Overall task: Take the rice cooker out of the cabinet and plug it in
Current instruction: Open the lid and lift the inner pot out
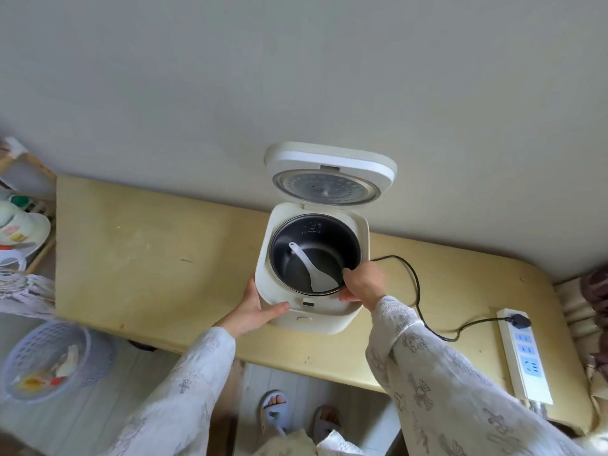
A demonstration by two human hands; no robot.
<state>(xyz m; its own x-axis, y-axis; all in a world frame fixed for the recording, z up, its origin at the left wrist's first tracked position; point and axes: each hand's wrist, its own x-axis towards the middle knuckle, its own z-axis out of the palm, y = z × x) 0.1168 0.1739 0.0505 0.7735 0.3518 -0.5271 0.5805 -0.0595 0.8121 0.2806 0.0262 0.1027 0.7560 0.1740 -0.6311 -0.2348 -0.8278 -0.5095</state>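
rice cooker (312,258): 1; rice paddle (312,269): 1; power strip (523,353): 1; basket (49,360): 1; hands (260,307): 2; slippers (274,409): seemingly 2

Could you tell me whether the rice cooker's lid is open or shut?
Open: the lid stands raised behind the rice cooker, exposing the inner pot.

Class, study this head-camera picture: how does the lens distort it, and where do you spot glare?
Head view: wide-angle lens bows the table edge and wall line; soft, even light; faint sheen on the inner pot beside the rice paddle; sleeves near the frame bottom look stretched.
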